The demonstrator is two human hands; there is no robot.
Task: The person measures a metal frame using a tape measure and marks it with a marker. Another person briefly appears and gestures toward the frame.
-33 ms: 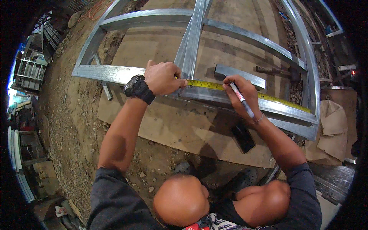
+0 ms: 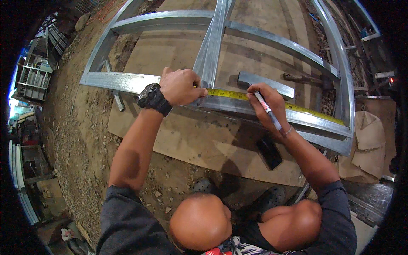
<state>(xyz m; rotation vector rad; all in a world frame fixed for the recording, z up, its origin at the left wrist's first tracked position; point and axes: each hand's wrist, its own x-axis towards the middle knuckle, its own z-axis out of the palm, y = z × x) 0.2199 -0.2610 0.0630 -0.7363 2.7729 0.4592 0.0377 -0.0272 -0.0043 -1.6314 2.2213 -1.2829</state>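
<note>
Because your right forearm passes just above the black, flat, rectangular phone (image 2: 269,153) on the brown sheet board (image 2: 204,146), a low swing of that arm could knock it. Your right hand (image 2: 270,102) grips the slim white marker with a grey end (image 2: 269,111) while its fingertips sit at the yellow metal tape measure blade (image 2: 229,94); any sideways push there could bow the blade or shift it along the silvery steel rail (image 2: 119,80), and a turn of the wrist could streak ink where you don't want it. Your left hand (image 2: 180,85) is closed on the blade's left end, thumb on top; were that thumb to ease off, the reading could drift. Whether a case sits under those fingers, you can't tell from here. The blade lies along the rail, starting at your left thumb, passing by your right fingertips and running on to the right-hand corner. Beyond your right hand lie a short grey steel offcut (image 2: 280,88) and a wooden-handled hammer (image 2: 301,79).
</note>
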